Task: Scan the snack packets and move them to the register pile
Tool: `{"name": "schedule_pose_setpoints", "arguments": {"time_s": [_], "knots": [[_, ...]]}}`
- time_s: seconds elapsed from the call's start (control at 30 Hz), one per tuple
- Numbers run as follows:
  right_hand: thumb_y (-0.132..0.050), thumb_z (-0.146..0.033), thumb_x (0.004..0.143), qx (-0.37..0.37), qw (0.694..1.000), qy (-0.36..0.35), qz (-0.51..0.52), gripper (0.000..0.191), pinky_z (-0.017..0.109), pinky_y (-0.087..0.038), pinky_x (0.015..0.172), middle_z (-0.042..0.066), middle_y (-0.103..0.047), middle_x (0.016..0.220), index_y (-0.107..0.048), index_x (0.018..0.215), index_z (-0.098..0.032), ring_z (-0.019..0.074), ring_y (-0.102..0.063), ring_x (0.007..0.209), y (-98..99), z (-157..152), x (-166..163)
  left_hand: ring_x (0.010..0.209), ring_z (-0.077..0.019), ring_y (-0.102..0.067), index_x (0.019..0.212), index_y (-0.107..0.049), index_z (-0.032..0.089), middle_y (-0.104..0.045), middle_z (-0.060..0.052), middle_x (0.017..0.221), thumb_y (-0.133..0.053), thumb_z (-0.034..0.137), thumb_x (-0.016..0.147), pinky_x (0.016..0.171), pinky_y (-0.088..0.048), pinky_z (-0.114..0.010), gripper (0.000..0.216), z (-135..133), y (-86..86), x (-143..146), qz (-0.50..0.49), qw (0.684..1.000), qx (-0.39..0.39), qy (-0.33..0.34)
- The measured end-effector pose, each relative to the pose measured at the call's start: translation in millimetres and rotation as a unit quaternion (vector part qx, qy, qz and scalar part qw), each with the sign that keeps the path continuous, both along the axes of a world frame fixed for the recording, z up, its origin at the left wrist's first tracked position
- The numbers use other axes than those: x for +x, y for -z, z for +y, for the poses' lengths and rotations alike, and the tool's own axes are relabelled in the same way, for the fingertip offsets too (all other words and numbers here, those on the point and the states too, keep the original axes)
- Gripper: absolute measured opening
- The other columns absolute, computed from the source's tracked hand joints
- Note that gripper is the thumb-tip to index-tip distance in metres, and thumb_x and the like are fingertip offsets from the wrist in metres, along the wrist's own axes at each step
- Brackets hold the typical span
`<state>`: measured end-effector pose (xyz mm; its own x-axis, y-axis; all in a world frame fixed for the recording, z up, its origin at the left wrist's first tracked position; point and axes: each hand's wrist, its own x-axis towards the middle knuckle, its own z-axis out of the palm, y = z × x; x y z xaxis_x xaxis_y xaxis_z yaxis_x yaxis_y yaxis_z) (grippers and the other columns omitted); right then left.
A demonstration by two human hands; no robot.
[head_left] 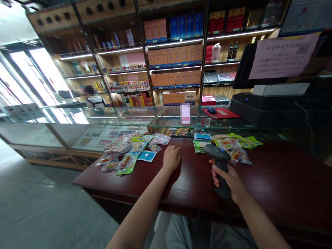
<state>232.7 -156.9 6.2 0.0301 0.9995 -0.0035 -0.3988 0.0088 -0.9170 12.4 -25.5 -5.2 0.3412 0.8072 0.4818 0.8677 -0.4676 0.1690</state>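
My right hand is wrapped round the grip of a dark handheld barcode scanner, its head tilted up above the table. My left hand sits over the red-brown tabletop with its fingers loosely curled in, and nothing shows in them. To its left lies a spread of snack packets in clear and green plastic. A small blue-and-white packet is the closest of these to the left hand. Beyond the scanner is a second heap of green and clear packets, beside a small stack of blue and green sachets.
A glass display counter runs behind the table. At the right stand a monitor with a pink paper sign and a dark machine. Boxed goods fill the back shelves. A person is at the far left.
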Motion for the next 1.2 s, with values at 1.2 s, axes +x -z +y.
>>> {"name": "schedule_pose_setpoints", "arguments": {"time_s": [1.2], "knots": [[-0.078,-0.036,0.074,0.022,0.994,-0.005,0.107,0.037,0.020,-0.036,0.036,-0.005,-0.057,0.058,-0.063,0.103,-0.019,0.0092,-0.045,0.041,29.7,27.3,12.6,0.089,-0.0226,-0.062,0.103,-0.065,0.021,-0.070,-0.008,0.098,-0.043,0.023,0.087,0.080,-0.045,-0.031,0.027,12.8,-23.6,-66.9,-0.125,0.983,0.028,-0.131]]}}
